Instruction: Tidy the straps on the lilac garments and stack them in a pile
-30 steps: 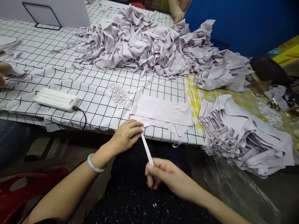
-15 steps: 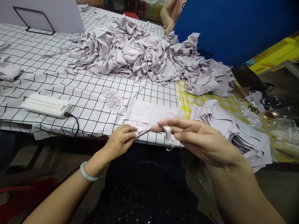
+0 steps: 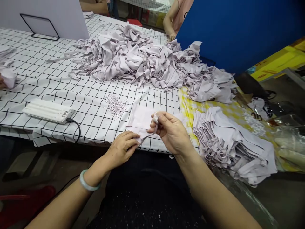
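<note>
A flat pale lilac fabric piece [image 3: 140,118] lies at the near edge of the checked tablecloth [image 3: 90,105]. My left hand [image 3: 122,148] is closed and pinches the piece's near corner against the table edge. A thin strap [image 3: 149,133] of the same fabric runs from that corner up to my right hand [image 3: 170,132], which is closed on the strap's end and holds it just above the piece.
A large heap of crumpled lilac fabric [image 3: 143,60] fills the table's far side. A neat stack of folded pieces [image 3: 228,143] lies at the right. A white power bank [image 3: 47,111] with a cable sits left. Fabric snippets [image 3: 115,105] lie nearby. Another person's arm [image 3: 168,24] reaches in behind.
My right hand pulled the strap out below the table edge, then swung it up over the fabric piece, folding it toward the piece. My left hand stayed pinching the corner.
</note>
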Available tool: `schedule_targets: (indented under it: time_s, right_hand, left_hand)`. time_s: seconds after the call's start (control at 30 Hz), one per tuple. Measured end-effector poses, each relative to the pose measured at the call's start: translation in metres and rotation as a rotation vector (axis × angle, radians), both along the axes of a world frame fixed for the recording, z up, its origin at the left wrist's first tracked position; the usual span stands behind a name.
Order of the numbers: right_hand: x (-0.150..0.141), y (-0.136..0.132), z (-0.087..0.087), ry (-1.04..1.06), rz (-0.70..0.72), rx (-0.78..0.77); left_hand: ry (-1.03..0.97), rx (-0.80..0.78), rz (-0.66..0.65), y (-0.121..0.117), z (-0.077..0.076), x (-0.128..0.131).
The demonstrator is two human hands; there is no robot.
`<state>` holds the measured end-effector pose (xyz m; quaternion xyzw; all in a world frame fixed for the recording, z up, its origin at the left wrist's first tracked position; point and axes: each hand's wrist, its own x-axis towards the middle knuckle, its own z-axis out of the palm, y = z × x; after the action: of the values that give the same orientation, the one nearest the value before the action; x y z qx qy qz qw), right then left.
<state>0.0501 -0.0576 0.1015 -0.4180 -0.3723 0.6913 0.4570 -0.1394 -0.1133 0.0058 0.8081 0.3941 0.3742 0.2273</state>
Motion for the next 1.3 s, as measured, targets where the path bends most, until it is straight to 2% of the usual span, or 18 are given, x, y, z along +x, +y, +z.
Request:
schedule_targets:
  time_s: [0.07,0.2,0.3,0.43,0.57,0.7,0.83,0.93,1.03,1.17,1.23,1.3]
  right_hand:
    - [-0.003,-0.014,-0.006,-0.014,0.005,-0.101]
    - [-0.01,-0.039,-0.023,-0.052,0.061,-0.264]
    - [-0.014,-0.049,-0.03,-0.081,0.085,-0.288]
    - [-0.016,-0.055,-0.032,-0.16,0.123,-0.246]
    - [-0.016,-0.056,-0.033,-0.215,0.156,-0.214]
    - [-0.015,-0.056,-0.035,-0.247,0.159,-0.194]
    - [-0.015,-0.069,-0.036,-0.338,0.118,-0.059]
    - [-0.016,-0.085,-0.04,-0.428,0.167,0.033]
    - [-0.017,-0.094,-0.043,-0.452,0.196,0.098]
    - [-0.012,-0.087,-0.041,-0.391,0.146,0.146]
    - [-0.007,-0.077,-0.039,-0.381,0.123,0.096]
    - [0.0,-0.065,-0.038,-0.35,0.052,-0.017]
  left_hand:
    - [-0.082,-0.052,0.027,-0.003,0.008,0.002]
    - [-0.277,-0.151,0.183,-0.01,0.033,0.007]
    - [-0.298,-0.169,0.151,-0.01,0.047,0.01]
    - [-0.295,-0.239,0.129,-0.01,0.053,0.009]
    - [-0.375,-0.459,0.15,-0.012,0.055,0.009]
    - [-0.389,-0.59,0.151,-0.011,0.06,0.008]
    - [-0.556,-0.698,0.221,-0.004,0.061,0.003]
    - [-0.659,-0.691,0.271,-0.001,0.061,0.001]
    - [-0.574,-0.689,0.199,-0.001,0.067,0.003]
    - [-0.344,-0.681,0.028,0.002,0.077,0.01]
    - [-0.295,-0.633,-0.011,0.011,0.073,0.016]
    - [-0.225,-0.484,-0.009,0.025,0.06,0.023]
